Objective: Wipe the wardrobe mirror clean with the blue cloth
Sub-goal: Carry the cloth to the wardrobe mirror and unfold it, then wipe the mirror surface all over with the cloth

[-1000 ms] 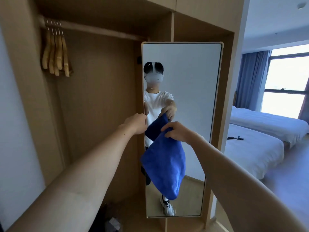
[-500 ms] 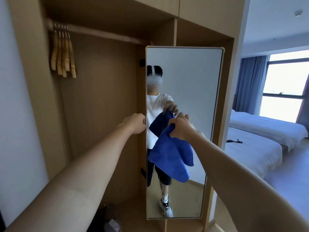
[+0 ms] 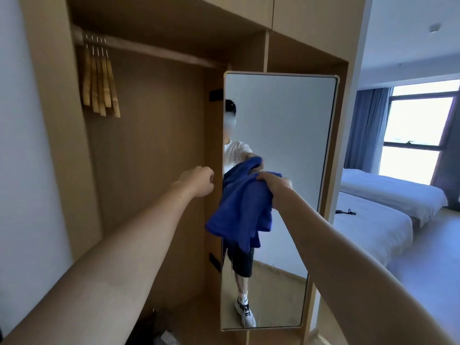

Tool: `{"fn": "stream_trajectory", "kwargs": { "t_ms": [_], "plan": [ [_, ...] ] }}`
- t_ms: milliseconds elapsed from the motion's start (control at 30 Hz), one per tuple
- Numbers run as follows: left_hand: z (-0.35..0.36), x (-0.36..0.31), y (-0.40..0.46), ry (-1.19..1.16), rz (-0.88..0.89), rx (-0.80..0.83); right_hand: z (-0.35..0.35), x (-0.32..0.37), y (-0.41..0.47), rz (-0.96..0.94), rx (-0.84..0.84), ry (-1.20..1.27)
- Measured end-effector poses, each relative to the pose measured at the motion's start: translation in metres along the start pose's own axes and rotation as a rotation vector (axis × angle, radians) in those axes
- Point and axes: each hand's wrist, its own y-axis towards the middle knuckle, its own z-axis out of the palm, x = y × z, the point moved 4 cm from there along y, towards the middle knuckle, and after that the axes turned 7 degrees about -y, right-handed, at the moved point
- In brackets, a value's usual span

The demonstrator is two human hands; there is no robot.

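Two hands work: right hand (image 3: pixel 272 186) bunches the soft, light blue cloth (image 3: pixel 242 210) against the fragile mirror (image 3: pixel 281 125); left hand (image 3: pixel 199 180) grips the mirror's left edge.

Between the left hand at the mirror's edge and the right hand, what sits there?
In the head view, the bunched blue cloth, gripped by the right hand, hangs against the tall framed wardrobe mirror; the left hand is at its left frame edge.

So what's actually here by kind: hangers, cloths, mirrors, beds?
Wooden hangers: 5, on the wardrobe rail
Blue cloth: 1, gripped by the right hand
Wardrobe mirror: 1
Beds: 2, the nearer bed and the farther bed
Total: 9
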Motion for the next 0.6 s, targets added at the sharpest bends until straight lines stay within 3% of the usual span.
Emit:
{"fn": "stream_trajectory", "kwargs": {
  "t_ms": [133,333,433,600],
  "plan": [
    [0.002,0.001,0.002,-0.025,0.025,-0.013,-0.001,0.003,-0.003,-0.057,-0.155,0.19],
    [-0.002,0.007,0.012,-0.073,0.07,-0.039,0.001,0.016,-0.015,-0.303,-0.492,0.122],
    [-0.01,0.009,0.016,-0.085,0.099,-0.071,0.004,0.02,-0.02,-0.342,-0.561,0.134],
    [-0.018,0.008,0.025,-0.138,0.142,-0.087,0.008,0.023,-0.02,-0.244,-0.543,0.229]
  ]
}}
